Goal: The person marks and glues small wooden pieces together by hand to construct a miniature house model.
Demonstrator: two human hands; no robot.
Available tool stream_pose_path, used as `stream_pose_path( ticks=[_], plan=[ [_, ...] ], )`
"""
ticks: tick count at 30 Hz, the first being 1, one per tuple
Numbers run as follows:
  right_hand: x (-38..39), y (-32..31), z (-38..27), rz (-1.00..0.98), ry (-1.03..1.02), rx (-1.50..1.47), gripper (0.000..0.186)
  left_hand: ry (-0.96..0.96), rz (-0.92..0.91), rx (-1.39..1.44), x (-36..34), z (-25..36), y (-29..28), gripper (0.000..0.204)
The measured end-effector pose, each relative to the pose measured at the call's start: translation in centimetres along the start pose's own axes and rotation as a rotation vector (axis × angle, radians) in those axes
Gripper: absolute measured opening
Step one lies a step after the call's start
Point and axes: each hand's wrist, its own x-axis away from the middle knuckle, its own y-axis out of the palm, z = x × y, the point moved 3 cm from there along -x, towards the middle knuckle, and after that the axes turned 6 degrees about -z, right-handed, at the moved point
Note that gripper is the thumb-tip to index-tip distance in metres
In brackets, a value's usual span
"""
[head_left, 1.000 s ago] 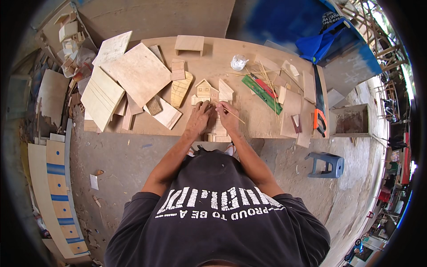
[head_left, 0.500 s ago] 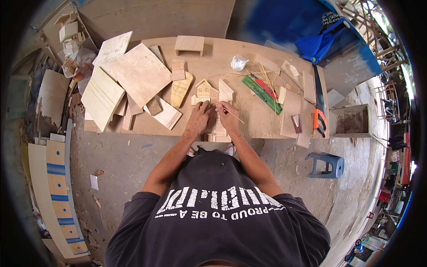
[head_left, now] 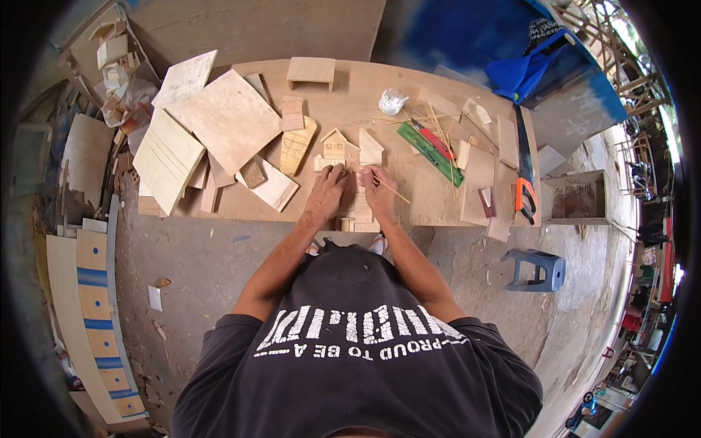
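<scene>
A small pale-wood model house [head_left: 334,147], with gabled parts and little windows, lies at the near edge of the workbench. My left hand [head_left: 328,191] has its bent fingers pressed on the left near side of this model, and the fingertips are partly hidden. Just right of it, my right hand [head_left: 376,191] is closed in a pinch around a thin wooden stick [head_left: 398,191], whose free end slants out to the right. Between and below the hands shows a planked wooden strip of the model [head_left: 360,212].
Plywood sheets [head_left: 234,113] are heaped on the bench's left. To the right lie a green strip [head_left: 431,155], a red cutter [head_left: 434,139], thin sticks and offcuts. A handsaw [head_left: 524,197] rests by the right edge. A blue stool [head_left: 537,270] stands on the floor.
My right hand has shifted slightly to the right with the stick, away from the model's middle. My left hand stays in nearly the same place.
</scene>
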Motion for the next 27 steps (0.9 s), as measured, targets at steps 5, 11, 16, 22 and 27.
stream_pose_path(
  ticks=[5,11,16,22,27],
  plan=[
    [0.1,0.0,-0.5,0.039,-0.025,0.031,0.014,-0.006,-0.012,0.006,0.0,0.0,-0.1,0.042],
    [0.1,0.1,-1.0,0.035,-0.047,0.115,0.016,-0.006,-0.012,0.004,0.0,-0.1,-0.1,0.045],
    [-0.1,0.2,-1.2,0.031,-0.058,0.156,0.016,-0.007,-0.025,-0.008,0.0,0.0,-0.1,0.047],
    [-0.2,0.2,-1.5,0.016,-0.077,0.212,0.016,-0.008,-0.032,0.0,0.0,0.0,-0.2,0.05],
    [-0.2,0.3,-1.7,0.023,-0.065,0.18,0.016,0.014,0.009,-0.025,0.0,0.1,-0.4,0.043]
  ],
)
